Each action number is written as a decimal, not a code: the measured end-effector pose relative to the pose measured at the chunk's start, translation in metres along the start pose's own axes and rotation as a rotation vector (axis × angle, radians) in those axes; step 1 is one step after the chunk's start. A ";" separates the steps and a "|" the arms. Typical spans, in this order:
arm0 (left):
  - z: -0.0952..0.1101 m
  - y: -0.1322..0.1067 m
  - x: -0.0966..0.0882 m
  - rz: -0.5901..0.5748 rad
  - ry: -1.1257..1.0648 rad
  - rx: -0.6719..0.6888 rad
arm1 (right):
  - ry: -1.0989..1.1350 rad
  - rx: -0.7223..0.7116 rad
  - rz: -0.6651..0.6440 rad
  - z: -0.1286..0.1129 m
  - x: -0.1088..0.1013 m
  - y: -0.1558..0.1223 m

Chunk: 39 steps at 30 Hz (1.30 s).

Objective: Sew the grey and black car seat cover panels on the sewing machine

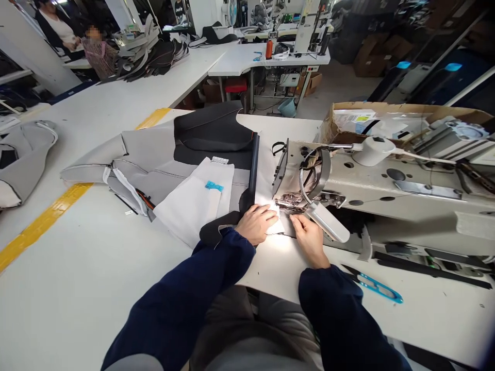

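My left hand (258, 224) lies flat with its fingers stretched out, pressing on fabric just left of the sewing machine's (328, 175) lit needle area. My right hand (310, 241) is closed in a pinch at the fabric's edge, in front of the presser foot and below a white lamp (328, 221). The fabric belongs to a grey and black sewn cover (154, 149) spread out to the left. A black strip (254, 165) runs along its right side. On top rests a white piece (185, 206) with a blue tag (214, 186). The needle tip is too small to make out.
Blue-handled thread snips (381, 288) lie right of my right sleeve. Behind the machine stands a cardboard box (336, 116) with assorted items. Another grey cover (31, 159) sits at far left. Yellow tape (50, 221) crosses the table. Two people (101, 54) are at the back left.
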<state>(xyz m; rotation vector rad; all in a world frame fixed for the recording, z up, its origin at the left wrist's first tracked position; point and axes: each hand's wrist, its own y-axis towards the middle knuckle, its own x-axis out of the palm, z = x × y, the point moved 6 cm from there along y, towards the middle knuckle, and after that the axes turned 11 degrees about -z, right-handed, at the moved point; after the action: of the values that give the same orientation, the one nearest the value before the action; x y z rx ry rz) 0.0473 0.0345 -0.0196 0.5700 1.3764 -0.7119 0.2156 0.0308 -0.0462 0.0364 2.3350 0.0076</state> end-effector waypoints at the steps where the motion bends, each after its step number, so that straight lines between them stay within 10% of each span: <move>1: 0.000 0.002 0.000 -0.005 -0.001 -0.006 | 0.009 0.004 -0.008 0.000 0.001 0.001; 39: -0.014 -0.002 0.008 -0.013 -0.048 0.195 | -0.101 -0.085 -0.059 -0.006 0.004 -0.004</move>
<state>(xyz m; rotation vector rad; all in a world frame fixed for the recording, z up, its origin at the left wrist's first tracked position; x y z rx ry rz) 0.0367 0.0421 -0.0289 0.6937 1.2752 -0.8710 0.2087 0.0271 -0.0447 -0.0733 2.2312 0.0735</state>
